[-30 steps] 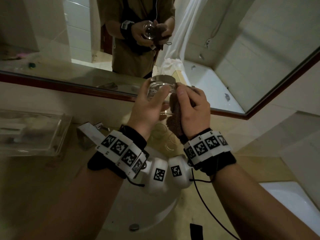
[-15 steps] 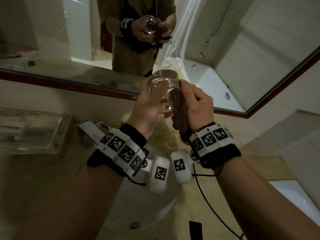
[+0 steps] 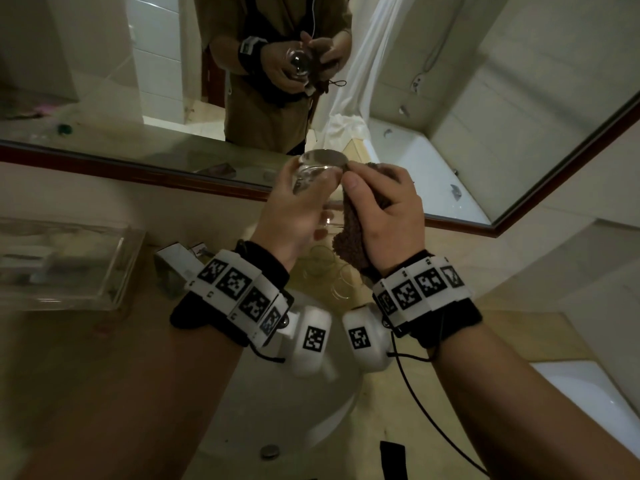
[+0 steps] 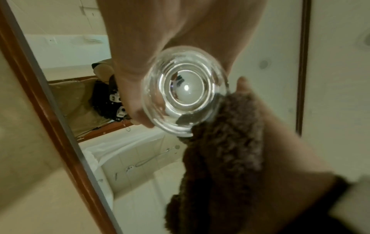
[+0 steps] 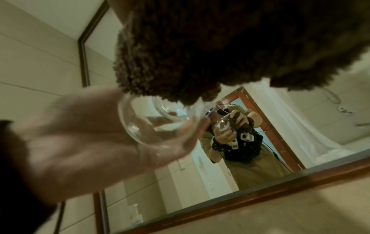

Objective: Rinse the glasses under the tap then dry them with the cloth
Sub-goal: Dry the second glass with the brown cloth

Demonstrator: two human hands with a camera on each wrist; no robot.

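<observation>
A clear drinking glass (image 3: 317,173) is held upside down, base up, above the basin by my left hand (image 3: 298,216), whose fingers curl round its wall. My right hand (image 3: 384,209) grips a fuzzy brown cloth (image 3: 351,237) and presses it against the glass's right side near the base. From the left wrist, the glass (image 4: 184,99) shows end on, with the cloth (image 4: 220,158) at its lower right. The right wrist view has the cloth (image 5: 200,47) draped over the glass (image 5: 160,123). Two more clear glasses (image 3: 332,271) stand on the counter behind my hands.
A white round basin (image 3: 277,410) with its drain plug (image 3: 269,450) lies below my wrists. A clear plastic tray (image 3: 65,268) sits at the left on the beige counter (image 3: 86,358). A wood-framed mirror (image 3: 450,109) runs behind. A bathtub edge (image 3: 595,389) shows at lower right.
Both hands rose slightly half a second ago and have come back down. The right hand has shifted the cloth up to the glass's base edge while the left keeps its hold.
</observation>
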